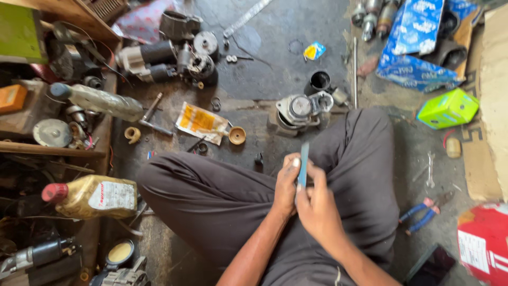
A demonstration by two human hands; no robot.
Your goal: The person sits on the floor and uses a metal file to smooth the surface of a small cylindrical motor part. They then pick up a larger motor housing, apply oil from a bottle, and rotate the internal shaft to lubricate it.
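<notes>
**Blue-grey strip held upright over crossed legs**

Strip (304, 163), thin, flat and blue-grey, stands on edge between both hands above the person's lap, just in front of a metal motor housing (301, 110) on the floor.

At the far left, a golden plastic oil bottle (94, 197) with a red cap lies on its side beside a cluttered wooden shelf (53, 150). Above it rests a long, dusty grey bottle (98, 100). On the stained concrete floor (275, 47) lie a crumpled yellow-and-white packet (201, 122) and, just beside it, a small round tan cup-shaped part (236, 135).

The left hand (286, 185) is curled, its fingers closed against one face of the strip. The right hand (316, 204) pinches the strip from the other side, thumb pressed to the lower part. Both rest over dark, soft trouser fabric (211, 196).

Further right, a flat steel spanner (429, 170) lies on the floor, near blue-handled pliers (423, 214). A lime-green cardboard box (447, 108) sits above them, and crumpled blue-and-white boxes (418, 42) lie at the top right.
</notes>
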